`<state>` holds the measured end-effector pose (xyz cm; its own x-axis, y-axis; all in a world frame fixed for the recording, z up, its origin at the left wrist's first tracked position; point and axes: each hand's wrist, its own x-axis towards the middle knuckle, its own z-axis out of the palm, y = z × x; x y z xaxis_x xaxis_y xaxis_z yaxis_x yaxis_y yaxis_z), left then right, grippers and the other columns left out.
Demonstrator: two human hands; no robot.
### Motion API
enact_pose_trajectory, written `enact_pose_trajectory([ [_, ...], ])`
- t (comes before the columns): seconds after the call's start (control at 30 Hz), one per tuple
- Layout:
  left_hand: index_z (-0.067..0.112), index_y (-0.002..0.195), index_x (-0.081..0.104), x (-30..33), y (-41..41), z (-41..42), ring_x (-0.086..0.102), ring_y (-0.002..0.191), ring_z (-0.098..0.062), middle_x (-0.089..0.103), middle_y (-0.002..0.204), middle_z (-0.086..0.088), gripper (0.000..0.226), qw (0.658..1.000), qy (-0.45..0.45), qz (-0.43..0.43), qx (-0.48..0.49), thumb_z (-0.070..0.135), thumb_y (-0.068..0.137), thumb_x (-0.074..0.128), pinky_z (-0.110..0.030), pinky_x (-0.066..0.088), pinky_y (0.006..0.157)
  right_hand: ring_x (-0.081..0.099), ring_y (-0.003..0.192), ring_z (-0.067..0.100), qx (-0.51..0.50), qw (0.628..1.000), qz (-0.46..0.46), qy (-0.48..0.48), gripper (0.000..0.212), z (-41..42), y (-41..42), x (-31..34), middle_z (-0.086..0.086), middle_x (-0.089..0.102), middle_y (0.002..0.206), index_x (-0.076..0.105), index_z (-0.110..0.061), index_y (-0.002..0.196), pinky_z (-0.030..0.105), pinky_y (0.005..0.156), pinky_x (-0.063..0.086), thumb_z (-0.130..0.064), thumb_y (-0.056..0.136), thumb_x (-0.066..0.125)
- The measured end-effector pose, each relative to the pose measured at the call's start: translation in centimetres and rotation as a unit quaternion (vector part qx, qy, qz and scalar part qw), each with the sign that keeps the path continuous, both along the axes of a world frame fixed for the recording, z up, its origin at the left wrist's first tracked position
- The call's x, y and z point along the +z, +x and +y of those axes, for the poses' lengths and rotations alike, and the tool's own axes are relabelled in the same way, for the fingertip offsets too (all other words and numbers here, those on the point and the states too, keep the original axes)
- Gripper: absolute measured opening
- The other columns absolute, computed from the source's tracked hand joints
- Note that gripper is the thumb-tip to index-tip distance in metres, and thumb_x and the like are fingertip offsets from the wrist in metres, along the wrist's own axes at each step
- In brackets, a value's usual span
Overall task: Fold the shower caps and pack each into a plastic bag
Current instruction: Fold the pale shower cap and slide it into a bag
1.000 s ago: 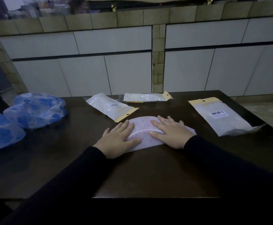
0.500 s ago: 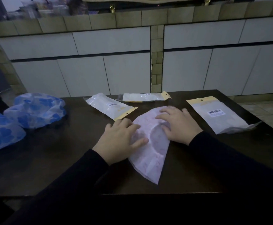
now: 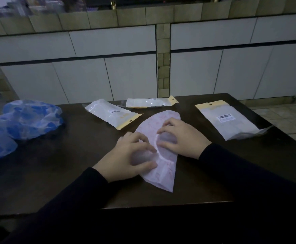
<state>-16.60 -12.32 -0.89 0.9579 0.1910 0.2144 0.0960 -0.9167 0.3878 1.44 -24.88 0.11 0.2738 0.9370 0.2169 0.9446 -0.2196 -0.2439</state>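
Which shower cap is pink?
The flat cap under both hands, the left hand and the right hand, at the table's middle. The two puffy caps at the left edge are blue and untouched.

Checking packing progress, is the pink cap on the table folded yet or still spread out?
Folded, not yet packed: the pink cap lies flat as a narrow wedge, not a round cap, under the left hand and right hand.

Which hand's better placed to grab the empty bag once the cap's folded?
Likely right. The right hand lies on the pink cap nearest the flat barcode bag; the left hand would have to cross over.
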Motion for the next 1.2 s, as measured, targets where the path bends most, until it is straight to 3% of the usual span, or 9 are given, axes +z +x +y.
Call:
enact_pose_trajectory([
  [0.07,0.034,0.094,0.070,-0.2,-0.2,-0.1,0.056,0.098,-0.009,0.058,0.100,0.016,0.015,0.997,-0.063,-0.030,-0.045,0.042,0.081,0.072,-0.020,0.046,0.083,0.051,0.100,0.001,0.082,0.996,0.032,0.008,0.017,-1.0,-1.0,0.6,-0.015,0.052,0.109,0.062,-0.035,0.104,0.023,0.089,0.047,-0.040,0.088,0.063],
  [0.13,0.032,0.086,0.072,-0.4,-0.1,-0.1,0.059,0.084,-0.012,0.063,0.090,0.010,0.007,0.993,-0.101,-0.022,-0.061,0.035,0.080,0.075,-0.016,0.045,0.070,0.054,0.090,0.001,0.138,0.988,0.054,-0.039,0.008,-1.9,-1.7,0.6,-0.017,0.057,0.096,0.063,-0.034,0.094,0.023,0.083,0.051,-0.037,0.087,0.065],
  [0.37,0.034,0.079,0.066,-0.3,1.6,-1.6,0.053,0.073,0.005,0.057,0.083,0.015,0.010,0.990,-0.128,-0.004,0.056,0.038,0.078,0.075,-0.009,0.040,0.063,0.054,0.096,-0.002,0.136,0.985,0.094,-0.055,0.007,-4.1,-0.1,0.7,-0.019,0.057,0.099,0.067,-0.036,0.091,0.020,0.085,0.049,-0.031,0.086,0.067],
  [0.6,0.027,0.098,0.074,-0.2,1.7,-0.8,0.058,0.089,-0.005,0.061,0.098,0.014,0.021,0.995,-0.087,-0.029,-0.047,0.035,0.078,0.076,-0.014,0.044,0.072,0.056,0.098,-0.001,0.118,0.986,0.103,-0.054,0.013,-5.8,0.6,0.8,-0.020,0.059,0.100,0.073,-0.033,0.091,0.022,0.088,0.051,-0.021,0.085,0.069],
  [0.77,0.028,0.089,0.075,-0.5,2.0,-1.0,0.066,0.091,-0.011,0.069,0.091,0.012,0.014,0.986,-0.131,-0.040,-0.093,0.017,0.082,0.075,-0.025,0.054,0.081,0.049,0.108,-0.006,0.125,0.983,0.088,-0.101,0.017,-6.8,0.9,1.4,-0.024,0.056,0.111,0.072,-0.036,0.099,0.016,0.093,0.044,-0.031,0.083,0.071],
  [0.83,0.028,0.088,0.075,-0.4,2.0,-1.0,0.065,0.093,-0.013,0.070,0.093,0.011,0.009,0.982,-0.165,-0.014,-0.092,0.025,0.080,0.076,-0.028,0.053,0.082,0.048,0.108,-0.005,0.132,0.985,0.065,-0.090,0.017,-6.8,0.9,1.2,-0.023,0.056,0.111,0.072,-0.035,0.100,0.012,0.092,0.041,-0.033,0.083,0.071],
  [0.93,0.028,0.088,0.077,-0.3,1.7,-1.1,0.062,0.098,-0.013,0.067,0.098,0.012,0.024,0.976,-0.193,0.017,-0.095,0.039,0.067,0.083,-0.029,0.051,0.083,0.049,0.105,-0.001,0.152,0.986,0.035,-0.065,0.014,-6.9,1.0,0.6,-0.018,0.059,0.110,0.073,-0.032,0.098,0.009,0.088,0.039,-0.032,0.085,0.069],
  [1.13,0.028,0.084,0.075,-0.5,1.6,-1.0,0.062,0.097,-0.012,0.068,0.096,0.011,0.025,0.976,-0.199,0.004,-0.088,0.036,0.064,0.086,-0.029,0.051,0.083,0.061,0.093,0.007,0.112,0.987,0.114,0.034,0.016,-7.0,0.6,-0.9,-0.008,0.065,0.096,0.071,-0.020,0.091,0.028,0.084,0.051,-0.031,0.089,0.059],
  [1.2,0.028,0.082,0.075,-0.5,1.7,-1.1,0.063,0.090,-0.014,0.068,0.092,0.010,0.017,0.979,-0.188,-0.018,-0.080,0.034,0.069,0.083,-0.026,0.052,0.075,0.062,0.096,0.005,0.091,0.985,0.146,0.023,0.011,-7.2,1.0,-1.0,-0.011,0.067,0.093,0.068,-0.025,0.091,0.030,0.099,0.046,-0.033,0.090,0.060],
])
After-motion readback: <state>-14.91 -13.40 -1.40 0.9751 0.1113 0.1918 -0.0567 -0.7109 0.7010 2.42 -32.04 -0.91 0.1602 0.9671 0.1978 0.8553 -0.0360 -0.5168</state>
